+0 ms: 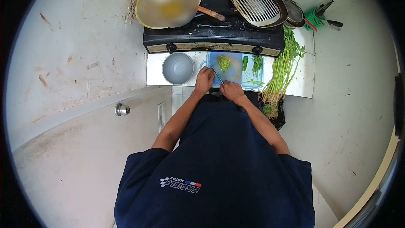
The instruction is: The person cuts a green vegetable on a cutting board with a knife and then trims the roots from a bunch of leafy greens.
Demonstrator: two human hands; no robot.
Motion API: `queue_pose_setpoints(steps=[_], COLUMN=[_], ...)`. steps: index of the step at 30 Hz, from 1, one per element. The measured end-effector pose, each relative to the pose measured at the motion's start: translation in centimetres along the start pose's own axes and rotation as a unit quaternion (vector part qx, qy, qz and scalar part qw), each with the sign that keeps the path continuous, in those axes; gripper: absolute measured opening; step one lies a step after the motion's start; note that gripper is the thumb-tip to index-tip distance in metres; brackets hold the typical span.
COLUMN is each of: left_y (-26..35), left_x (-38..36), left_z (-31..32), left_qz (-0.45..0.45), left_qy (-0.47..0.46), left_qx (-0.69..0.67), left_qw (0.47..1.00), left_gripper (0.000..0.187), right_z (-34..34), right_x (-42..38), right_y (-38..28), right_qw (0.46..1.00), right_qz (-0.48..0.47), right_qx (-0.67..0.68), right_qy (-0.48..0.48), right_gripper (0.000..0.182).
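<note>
The person's dark shirt (219, 164) fills the lower middle of the frame, and both arms reach up toward the counter (301, 82) in the centre. Above the counter stands a black stove (213, 38), with a wok (168, 1) at its upper left and a ribbed pan (258, 5) at its upper right. A grey bowl (178, 68) sits on the counter at the left, just beside a blue board (234, 74). A long bunch of greens (282, 74) lies at the right side of the counter, roots toward the bottom. On the board there is a small heap of chopped greens (224, 63) near the middle and a few whole leaves (256, 64) to the right of it. The left hand (204, 80) rests on the lower left edge of the board with fingers curled; what they press on is too small to tell. The right hand (232, 90) is closed around the handle of a knife (217, 76), whose blade points up and left between the two hands, close below the chopped heap
</note>
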State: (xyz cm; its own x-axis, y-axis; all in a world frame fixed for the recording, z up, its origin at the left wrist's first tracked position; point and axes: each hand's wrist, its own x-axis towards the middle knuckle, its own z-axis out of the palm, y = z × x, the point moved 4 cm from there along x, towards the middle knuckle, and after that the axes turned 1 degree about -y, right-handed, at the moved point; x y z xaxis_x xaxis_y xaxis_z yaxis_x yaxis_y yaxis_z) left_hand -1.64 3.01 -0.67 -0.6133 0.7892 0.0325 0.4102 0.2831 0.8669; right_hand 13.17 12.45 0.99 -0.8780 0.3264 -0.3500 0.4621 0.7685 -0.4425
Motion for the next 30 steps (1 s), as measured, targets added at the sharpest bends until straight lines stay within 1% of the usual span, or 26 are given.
queue_pose_setpoints(steps=[2, 5, 8, 11, 17, 20, 23, 26, 30], left_y=[0.2, 0.5, 0.1, 0.3, 1.5, 1.4, 1.7, 1.3, 1.4], left_x=[-0.1, -0.1, -0.2, -0.1, 0.3, 0.6, 0.9, 1.1, 1.2], left_z=[-0.2, -0.3, -0.1, -0.2, -0.6, -0.2, -0.2, 0.0, -0.1], left_qz=[0.012, 0.012, -0.003, -0.010, 0.002, 0.032, 0.032, 0.031, 0.017], left_qy=[0.007, 0.003, -0.003, -0.015, -0.036, -0.028, -0.026, -0.027, -0.028], left_qx=[-0.003, 0.011, -0.007, 0.010, 0.053, 0.044, 0.044, 0.045, 0.048], left_qw=[1.000, 1.000, 1.000, 1.000, 0.998, 0.998, 0.998, 0.998, 0.998], left_gripper=[0.011, 0.013, 0.014, 0.014, 0.014, 0.013, 0.014, 0.015, 0.014], right_z=[-0.1, 0.2, 0.6, -0.5, -1.2, -1.0, -1.0, -2.0, -1.5], right_x=[0.8, 1.0, 0.1, -1.0, -0.8, -0.5, -0.6, -0.9, -0.6], right_y=[-0.3, -0.1, 0.5, 0.4, 1.3, 1.8, 1.5, 0.3, 0.2], right_qw=[1.000, 1.000, 1.000, 0.999, 0.997, 0.996, 0.997, 0.998, 0.999], right_qz=[-0.006, -0.005, 0.001, 0.035, 0.074, 0.083, 0.079, 0.053, 0.043], right_qx=[0.000, -0.002, -0.005, -0.009, 0.012, 0.010, 0.016, 0.017, 0.010], right_qy=[0.019, 0.022, 0.023, -0.023, 0.007, 0.024, 0.021, 0.016, 0.006], right_gripper=[0.043, 0.044, 0.042, 0.042, 0.043, 0.043, 0.043, 0.043, 0.044])
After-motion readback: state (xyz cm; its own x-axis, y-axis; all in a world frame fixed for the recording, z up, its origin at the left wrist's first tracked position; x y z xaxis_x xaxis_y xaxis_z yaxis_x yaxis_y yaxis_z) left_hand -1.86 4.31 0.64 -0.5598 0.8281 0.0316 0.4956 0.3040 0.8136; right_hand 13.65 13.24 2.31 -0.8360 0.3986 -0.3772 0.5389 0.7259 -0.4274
